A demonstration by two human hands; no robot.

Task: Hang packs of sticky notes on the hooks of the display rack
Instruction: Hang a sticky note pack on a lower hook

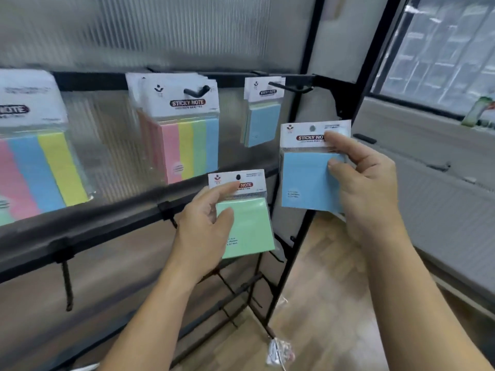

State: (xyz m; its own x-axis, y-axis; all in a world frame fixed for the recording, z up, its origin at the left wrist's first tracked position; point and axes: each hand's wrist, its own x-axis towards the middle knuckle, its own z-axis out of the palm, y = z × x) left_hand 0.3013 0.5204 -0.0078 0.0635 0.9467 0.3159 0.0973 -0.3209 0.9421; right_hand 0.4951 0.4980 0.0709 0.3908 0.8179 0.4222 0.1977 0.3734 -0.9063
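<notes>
Before the rack (pixel 107 223), left hand (pixel 203 223) pinches a green pack (pixel 249 228), right hand (pixel 367 188) pinches a blue pack (pixel 305 180).

A ribbed translucent panel (pixel 160 28) behind, wooden floor (pixel 321 290) below, window (pixel 439 49) (daylit) above a white radiator (pixel 442 210).

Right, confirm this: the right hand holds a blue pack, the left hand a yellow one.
Not quite. In the head view the left hand holds a green pack, not yellow; the right hand does hold a blue pack.

Matt black metal rack (pixel 302 236); glossy plastic-wrapped paper packs (pixel 187 135); wood floor (pixel 329 303)
</notes>
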